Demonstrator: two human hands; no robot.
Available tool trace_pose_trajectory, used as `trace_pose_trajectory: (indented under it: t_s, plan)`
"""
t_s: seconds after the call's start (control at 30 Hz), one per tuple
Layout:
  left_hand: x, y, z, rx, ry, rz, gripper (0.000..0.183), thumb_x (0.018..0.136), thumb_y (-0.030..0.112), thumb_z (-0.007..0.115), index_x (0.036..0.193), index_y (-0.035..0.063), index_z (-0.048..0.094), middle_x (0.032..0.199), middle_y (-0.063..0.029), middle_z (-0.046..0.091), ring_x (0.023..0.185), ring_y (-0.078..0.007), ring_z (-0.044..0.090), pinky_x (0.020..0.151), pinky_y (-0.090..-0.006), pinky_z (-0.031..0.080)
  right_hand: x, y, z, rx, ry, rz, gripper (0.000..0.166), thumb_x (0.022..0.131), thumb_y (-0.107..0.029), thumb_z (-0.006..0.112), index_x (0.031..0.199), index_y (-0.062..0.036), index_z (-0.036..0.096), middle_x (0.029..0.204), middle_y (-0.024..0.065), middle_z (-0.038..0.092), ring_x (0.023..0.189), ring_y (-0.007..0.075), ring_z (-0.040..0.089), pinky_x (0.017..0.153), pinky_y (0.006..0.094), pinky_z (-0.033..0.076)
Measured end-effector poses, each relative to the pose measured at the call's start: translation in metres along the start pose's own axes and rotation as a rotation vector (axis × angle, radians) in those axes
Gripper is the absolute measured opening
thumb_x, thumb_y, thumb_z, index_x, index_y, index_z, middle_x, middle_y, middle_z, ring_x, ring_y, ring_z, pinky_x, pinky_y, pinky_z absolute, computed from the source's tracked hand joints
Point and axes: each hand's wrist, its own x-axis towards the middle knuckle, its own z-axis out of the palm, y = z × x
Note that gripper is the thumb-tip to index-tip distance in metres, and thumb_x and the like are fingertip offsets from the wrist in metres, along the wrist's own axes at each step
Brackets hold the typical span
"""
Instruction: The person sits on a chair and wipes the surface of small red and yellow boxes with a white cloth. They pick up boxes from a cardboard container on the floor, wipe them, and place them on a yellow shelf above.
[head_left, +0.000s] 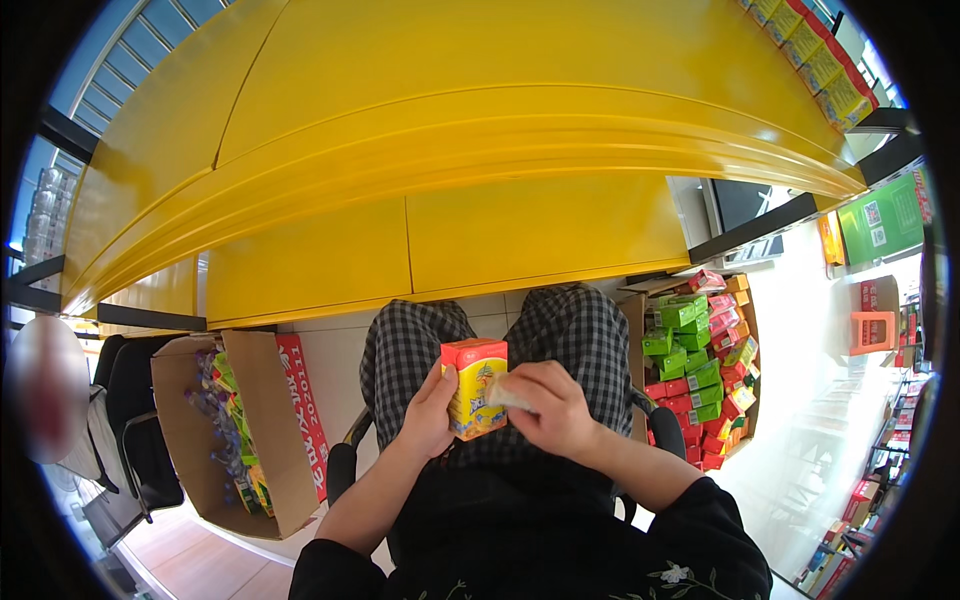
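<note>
A red and yellow printed carton (469, 379) stands upright above my lap, its broad printed face turned up towards me. My left hand (429, 411) grips the carton by its left side, with the thumb along the edge. In my right hand (555, 405) is a pale, crumpled wipe or cloth (510, 394), pressed against or held just in front of the carton's right side. Whether the cloth touches the carton all along is hard to tell. Behind both hands are my knees in checked trousers (574, 345).
A yellow shelf or table (450, 150) spans the front, with a row of similar cartons (821, 64) at its far right. To my right stands a cardboard box of small coloured packs (697, 367). An open cardboard box (270, 442) with bottles and packs is at left.
</note>
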Motion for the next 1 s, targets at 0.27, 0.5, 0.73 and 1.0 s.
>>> trace_pose_trajectory:
  t_s: [0.27, 0.5, 0.73, 1.0]
  plan:
    - [0.002, 0.002, -0.007, 0.047, 0.001, 0.031, 0.042, 0.102, 0.034, 0.032, 0.136, 0.0095, 0.038, 0.121, -0.0097, 0.056, 0.106, -0.0214, 0.059, 0.089, -0.036, 0.05, -0.013, -0.015, 0.01, 0.102, -0.142, -0.133, 0.044, 0.061, -0.001, 0.074, 0.103, -0.0059, 0.064, 0.103, 0.0067, 0.06, 0.084, 0.0247, 0.06, 0.072, 0.0321, 0.053]
    - [0.001, -0.017, -0.006, 0.328, -0.167, 0.073, 0.048, 0.101, 0.032, 0.042, 0.141, 0.0071, 0.032, 0.124, -0.0063, 0.051, 0.11, -0.0142, 0.051, 0.092, -0.0314, 0.045, 0.001, -0.004, -0.004, 0.034, 0.066, -0.028, 0.042, 0.062, 0.003, 0.071, 0.103, -0.0061, 0.064, 0.101, 0.0088, 0.06, 0.084, 0.0265, 0.06, 0.072, 0.0332, 0.053]
    - [0.003, -0.018, -0.008, 0.34, -0.099, 0.094, 0.044, 0.101, 0.03, 0.04, 0.139, 0.0072, 0.036, 0.123, -0.0071, 0.052, 0.11, -0.0143, 0.052, 0.093, -0.0301, 0.045, -0.008, -0.008, 0.006, 0.098, 0.007, -0.049, 0.042, 0.061, 0.001, 0.073, 0.102, -0.0056, 0.063, 0.103, 0.0089, 0.06, 0.084, 0.0264, 0.061, 0.071, 0.0333, 0.053]
    - [0.005, -0.005, -0.008, 0.072, 0.055, 0.043, 0.043, 0.102, 0.038, 0.029, 0.134, 0.0098, 0.039, 0.121, -0.0136, 0.057, 0.105, -0.0269, 0.061, 0.088, -0.0399, 0.052, -0.01, -0.013, 0.009, 0.132, -0.112, -0.076, 0.041, 0.059, 0.0, 0.073, 0.099, -0.0052, 0.064, 0.1, 0.008, 0.061, 0.08, 0.0259, 0.061, 0.069, 0.0332, 0.053]
